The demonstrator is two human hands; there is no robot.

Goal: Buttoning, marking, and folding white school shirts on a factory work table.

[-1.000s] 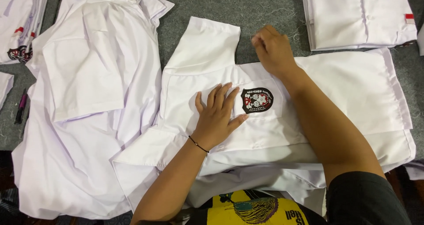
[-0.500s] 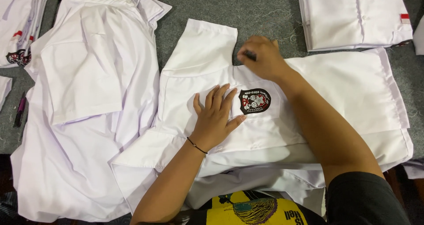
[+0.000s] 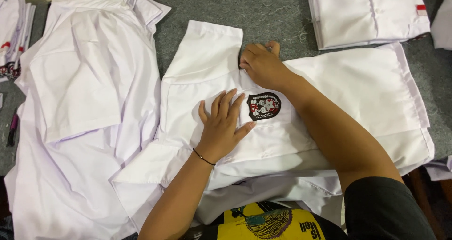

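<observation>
A white shirt [image 3: 367, 89] lies flat on the grey felt table [image 3: 263, 9], its short sleeve [image 3: 205, 52] pointing away from me. A dark embroidered badge [image 3: 263, 106] sits on its chest pocket. My left hand [image 3: 220, 127] presses flat on the cloth just left of the badge, fingers spread, a thin black band on the wrist. My right hand [image 3: 261, 63] rests curled at the seam where the sleeve meets the body, above the badge; whether it pinches cloth or a small tool is hidden.
A pile of loose white shirts [image 3: 80, 103] covers the left side. A folded white shirt [image 3: 367, 14] lies at the back right. A stack of folded shirts [image 3: 12, 37] is at the far left edge, with a dark pen [image 3: 12, 129] below it.
My right hand has slid left along the top of the shirt to the sleeve seam. My left hand stays pressed beside the badge.
</observation>
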